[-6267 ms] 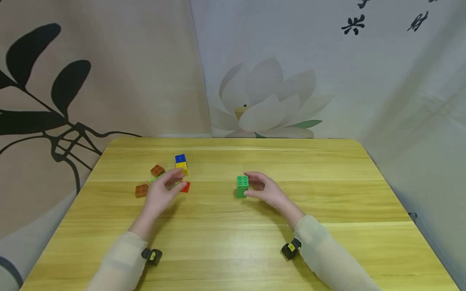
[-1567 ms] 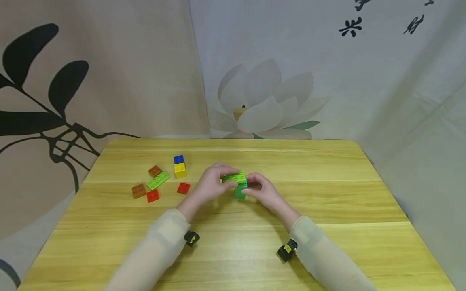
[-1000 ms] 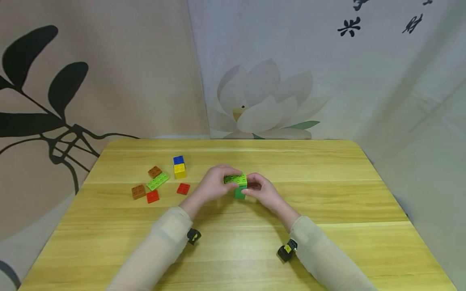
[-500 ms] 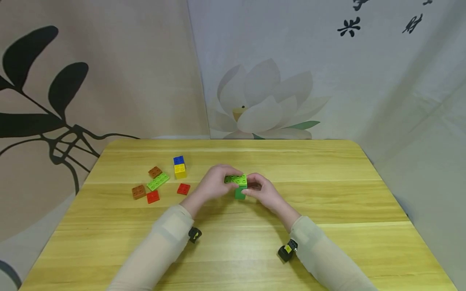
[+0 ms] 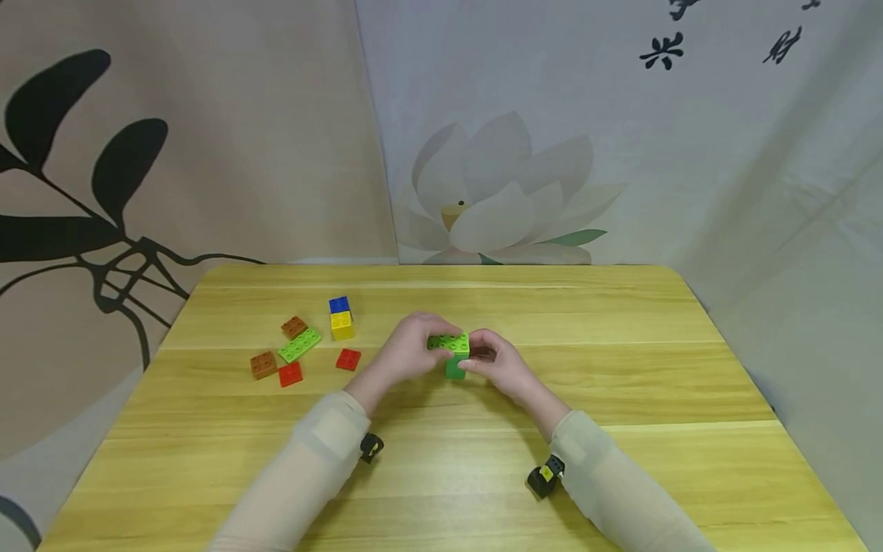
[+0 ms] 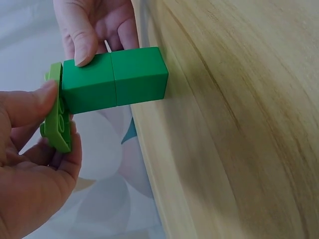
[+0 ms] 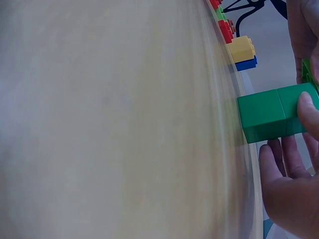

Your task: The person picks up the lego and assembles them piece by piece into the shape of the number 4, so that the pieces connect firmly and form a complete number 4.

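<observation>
Two dark green building bricks [image 6: 114,82] stand stacked upright on the table. A flat lime green brick [image 5: 451,343] lies across their top, jutting out to the left past the stack. My left hand [image 5: 408,349] pinches the lime brick's overhanging end between thumb and fingers. From the other side my right hand [image 5: 502,359] holds the upper green brick, its thumb [image 6: 83,47] on the near face. In the left wrist view the lime brick meets the stack's upper end; whether it is fully pressed down I cannot tell.
Left on the wooden table [image 5: 441,475] lie another lime flat brick [image 5: 300,345], two brown bricks [image 5: 263,365] and two flat red bricks [image 5: 348,359]. Behind the nearer red one sit a yellow brick [image 5: 341,326] and a blue brick [image 5: 339,305]. A printed cloth [image 5: 510,153] hangs behind the table.
My left hand has come from the loose bricks at the left to the stack with a lime brick. That brick, tilted at first, now lies level. The right hand has stayed at the stack.
</observation>
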Motion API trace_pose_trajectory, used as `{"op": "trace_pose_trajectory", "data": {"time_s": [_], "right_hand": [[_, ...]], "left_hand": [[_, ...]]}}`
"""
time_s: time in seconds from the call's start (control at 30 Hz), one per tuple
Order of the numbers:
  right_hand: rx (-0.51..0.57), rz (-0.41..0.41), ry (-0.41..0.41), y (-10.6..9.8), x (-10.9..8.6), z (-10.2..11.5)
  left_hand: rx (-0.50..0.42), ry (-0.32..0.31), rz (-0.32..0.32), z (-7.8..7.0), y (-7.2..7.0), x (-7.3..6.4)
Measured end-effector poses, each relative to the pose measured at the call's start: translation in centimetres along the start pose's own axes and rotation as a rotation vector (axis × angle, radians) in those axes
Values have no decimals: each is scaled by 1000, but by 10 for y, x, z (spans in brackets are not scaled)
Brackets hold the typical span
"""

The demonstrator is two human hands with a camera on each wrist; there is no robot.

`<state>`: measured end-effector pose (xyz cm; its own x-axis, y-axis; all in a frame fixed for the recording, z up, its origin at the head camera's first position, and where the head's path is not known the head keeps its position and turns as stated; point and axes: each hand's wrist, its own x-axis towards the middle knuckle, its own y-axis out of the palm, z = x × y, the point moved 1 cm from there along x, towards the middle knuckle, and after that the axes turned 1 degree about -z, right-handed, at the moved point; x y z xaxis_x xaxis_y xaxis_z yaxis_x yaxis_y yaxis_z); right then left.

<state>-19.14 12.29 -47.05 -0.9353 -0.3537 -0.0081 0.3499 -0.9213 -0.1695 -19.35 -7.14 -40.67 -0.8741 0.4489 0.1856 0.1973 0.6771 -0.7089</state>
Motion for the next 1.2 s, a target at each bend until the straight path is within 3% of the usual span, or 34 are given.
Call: {"op": "trace_pose_trajectory", "data": {"time_s": [0.37, 1.2], "right_hand": [[5, -4, -2, 0, 0, 0], [8, -14, 17, 2, -1, -1]], "left_hand": [[-15, -71, 5, -2, 1, 1], [-17, -86, 3, -2, 2, 0]]}}
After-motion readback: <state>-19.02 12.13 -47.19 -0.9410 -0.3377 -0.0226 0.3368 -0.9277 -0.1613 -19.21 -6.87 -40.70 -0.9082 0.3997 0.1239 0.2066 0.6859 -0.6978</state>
